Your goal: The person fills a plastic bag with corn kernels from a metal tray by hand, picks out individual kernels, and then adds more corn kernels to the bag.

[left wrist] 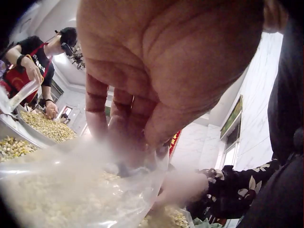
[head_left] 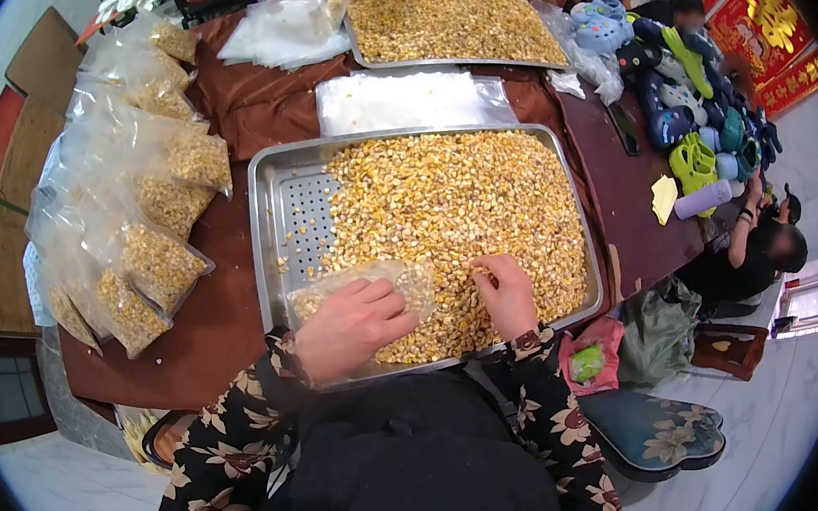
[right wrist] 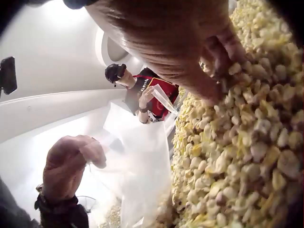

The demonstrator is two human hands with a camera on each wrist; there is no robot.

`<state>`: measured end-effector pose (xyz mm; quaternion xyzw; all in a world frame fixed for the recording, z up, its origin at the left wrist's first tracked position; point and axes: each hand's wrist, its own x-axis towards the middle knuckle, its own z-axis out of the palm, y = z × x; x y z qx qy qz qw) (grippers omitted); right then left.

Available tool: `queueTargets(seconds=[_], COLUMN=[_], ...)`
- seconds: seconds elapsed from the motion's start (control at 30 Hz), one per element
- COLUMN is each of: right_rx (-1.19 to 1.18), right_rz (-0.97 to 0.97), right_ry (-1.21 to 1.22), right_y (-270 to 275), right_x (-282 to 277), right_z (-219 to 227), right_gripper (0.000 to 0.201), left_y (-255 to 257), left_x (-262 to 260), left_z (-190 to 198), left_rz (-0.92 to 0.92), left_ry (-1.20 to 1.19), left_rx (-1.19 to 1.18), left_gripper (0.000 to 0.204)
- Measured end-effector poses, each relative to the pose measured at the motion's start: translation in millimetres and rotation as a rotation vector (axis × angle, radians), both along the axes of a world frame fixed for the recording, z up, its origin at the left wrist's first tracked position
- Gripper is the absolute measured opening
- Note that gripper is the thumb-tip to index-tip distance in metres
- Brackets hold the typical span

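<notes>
My left hand (head_left: 353, 324) grips the mouth of a clear plastic bag (head_left: 411, 280), partly filled with corn kernels, that lies over the front left of a metal tray (head_left: 254, 206). In the left wrist view the bag (left wrist: 71, 190) spreads below the fingers, its plastic blurred near their tips. My right hand (head_left: 507, 295) is at the loose corn kernels (head_left: 463, 202) in the same tray, thumb and fingers bent together around some. The right wrist view has these fingertips down among the kernels (right wrist: 228, 147); the palm hides part of them.
Filled bags of corn (head_left: 162, 266) line the table's left side. Flat empty bags (head_left: 414, 103) lie behind the tray, before a second corn tray (head_left: 447, 62). A person (right wrist: 147, 95) works across the table. Clogs (head_left: 694, 163), a phone (head_left: 623, 128) and a purple bottle (head_left: 703, 198) lie right.
</notes>
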<state>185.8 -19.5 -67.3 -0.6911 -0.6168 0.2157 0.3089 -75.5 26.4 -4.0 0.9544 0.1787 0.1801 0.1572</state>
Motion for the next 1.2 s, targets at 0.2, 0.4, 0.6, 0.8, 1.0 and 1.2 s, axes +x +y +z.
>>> queueTargets(seconds=[0.2,0.4,0.6,0.8,1.0,1.2], right_rx=[-0.032,-0.053,-0.062,-0.300,-0.165,-0.091], right_rz=[-0.050,0.139,0.167,0.117,0.030,-0.029], right_ry=[0.138,0.297,0.233,-0.286,-0.419,-0.044], right_y=[6.4,9.2,12.2,-13.7,-35.9,-18.2], right_x=[-13.1,-49.7,-39.8,-2.7,-12.3,-5.1], right_z=[28.3,66.1,66.6,45.3,16.7,-6.3], right_gripper=[0.013,0.021,0.029,0.075,0.077,0.045], left_y=[-0.8,0.0,-0.9,-0.9,-1.2,-1.9], left_x=[-0.8,0.5,-2.2,-2.3,-1.1,0.3], left_z=[0.5,-2.8,0.6,-3.2,-2.2,-0.7], left_rz=[0.006,-0.003,0.007,0.003,-0.008,-0.012], left_ry=[0.010,0.002,0.005,0.005,0.013,0.004], left_rx=[0.000,0.008,-0.016,-0.032,-0.037,-0.042], left_gripper=[0.022,0.023,0.023,0.023,0.023,0.021])
